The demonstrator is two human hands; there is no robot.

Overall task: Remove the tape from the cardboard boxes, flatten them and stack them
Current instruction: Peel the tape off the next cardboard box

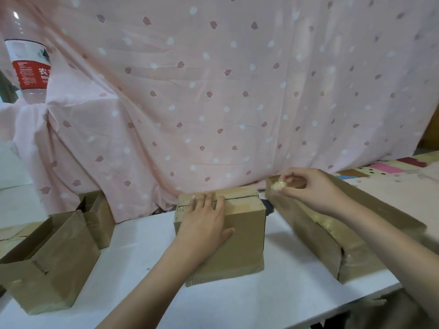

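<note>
- Pressing flat on the middle box (240, 238), the left hand (206, 224) lay with its fingers (209, 200) straight and spread over the box's top and near face, gripping nothing.
- That box stood closed on the white desk (142, 257), near the middle, with a dark seam running across its top.
- The right hand (311, 188) hovered to the right of it, over the far end of a long box (316, 236), its fingers curled and pinching a small crumpled wad of tape (278, 185).
- The long box lay on the right side of the desk, running from far to near, with a shiny patch on its top and a torn spot on its near end.
- On the left side of the desk sat an open box (54, 260), its flaps up, close to the near edge.
- Just behind it, farther away, stood a smaller open box (98, 219), touching or almost touching it; I could not tell which.
- A pink cloth (213, 103) with leaf prints and pale dots hung across the back, reaching down to the desk.
- A clear plastic bottle (28, 60) with a red and white label stood at the far left, on a fold of the cloth.
- A surface with coloured patches (389, 167) showed at the far right.
</note>
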